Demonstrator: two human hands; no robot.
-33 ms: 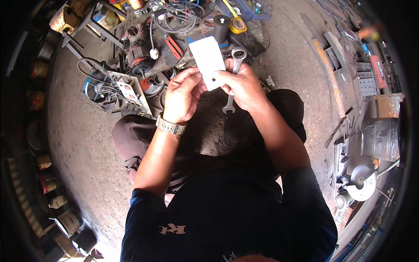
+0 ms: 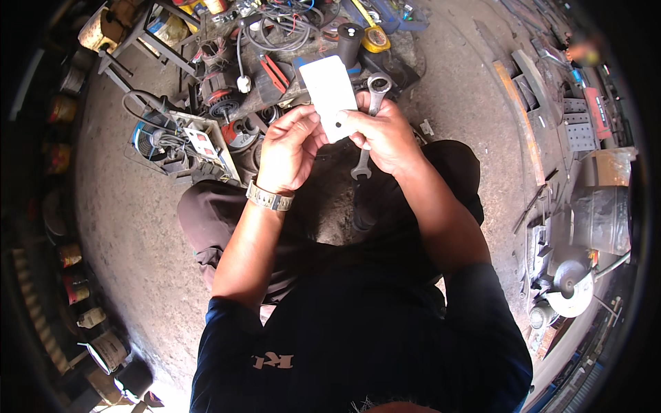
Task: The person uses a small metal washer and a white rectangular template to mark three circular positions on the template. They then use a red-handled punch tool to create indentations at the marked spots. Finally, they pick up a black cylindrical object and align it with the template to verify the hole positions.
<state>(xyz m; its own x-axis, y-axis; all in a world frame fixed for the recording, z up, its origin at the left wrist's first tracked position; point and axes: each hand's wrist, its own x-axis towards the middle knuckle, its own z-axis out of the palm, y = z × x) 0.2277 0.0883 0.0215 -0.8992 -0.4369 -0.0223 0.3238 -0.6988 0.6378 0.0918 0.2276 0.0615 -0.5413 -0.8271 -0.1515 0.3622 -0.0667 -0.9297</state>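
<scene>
Both my hands hold up a white rectangular card (image 2: 325, 82), tilted, with a dark round spot near its lower end. Its face is washed out by light, and I cannot tell what it is made of. My left hand (image 2: 288, 148), below a metal watch, is closed on the card's lower left edge. On the other side, my right hand (image 2: 389, 141) has its thumb pressed on the card's lower right. The same hand also grips a combination wrench (image 2: 376, 102), ring end up and open end below the fingers; the wrench's middle is hidden by them.
Ahead lie red-handled pliers (image 2: 274, 72), a dark cylinder (image 2: 350, 45), a yellow tape measure (image 2: 375, 39) and coiled cable (image 2: 292, 38). A red motor part (image 2: 220, 96) and a blue fan (image 2: 144, 138) are at left. To the right are a rusty bar (image 2: 523, 131) and a disc machine (image 2: 570, 282).
</scene>
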